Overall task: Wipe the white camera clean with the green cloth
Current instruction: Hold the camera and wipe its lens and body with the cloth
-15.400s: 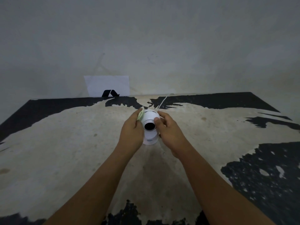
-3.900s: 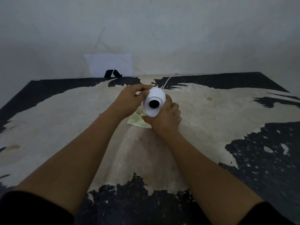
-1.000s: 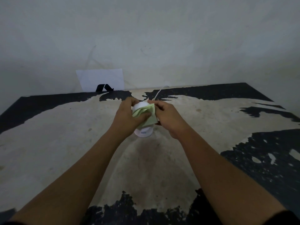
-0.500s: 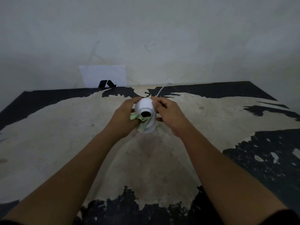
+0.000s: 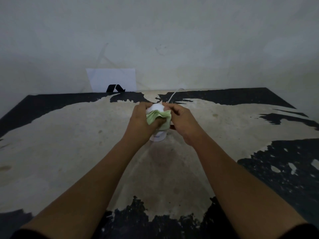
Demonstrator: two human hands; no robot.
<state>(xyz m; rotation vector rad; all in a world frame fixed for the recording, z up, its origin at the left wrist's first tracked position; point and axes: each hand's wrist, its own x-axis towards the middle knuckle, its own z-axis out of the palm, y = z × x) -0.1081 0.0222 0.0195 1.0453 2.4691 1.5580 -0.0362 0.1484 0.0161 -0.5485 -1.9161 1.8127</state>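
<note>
So half a second ago the lens was showing with the cloth bunched under it, and now the green cloth (image 5: pixel 158 116) is back up over the front of the camera head, covering the lens completely.

Nearest the viewer, both bare forearms reach out over the worn desk (image 5: pixel 69 152), its black coating peeled down to a pale patch. The left hand (image 5: pixel 141 123) has its grip closed on the cloth, thumb pressing it against the camera's face. The right hand (image 5: pixel 181 121) is curled in against the other side; looks like it's steadying the head, but I can't tell if it's also pinching the cloth's edge. The white camera (image 5: pixel 158 135) stands upright on its base between the two hands, only the top dome and base showing.

Behind it a thin white cable (image 5: pixel 174 95) runs off toward the wall (image 5: pixel 189 40), and a white card (image 5: pixel 112 80) leans there.

Progress-wise I'd say mid-wipe: front getting done now, base and back probably still to go.
</note>
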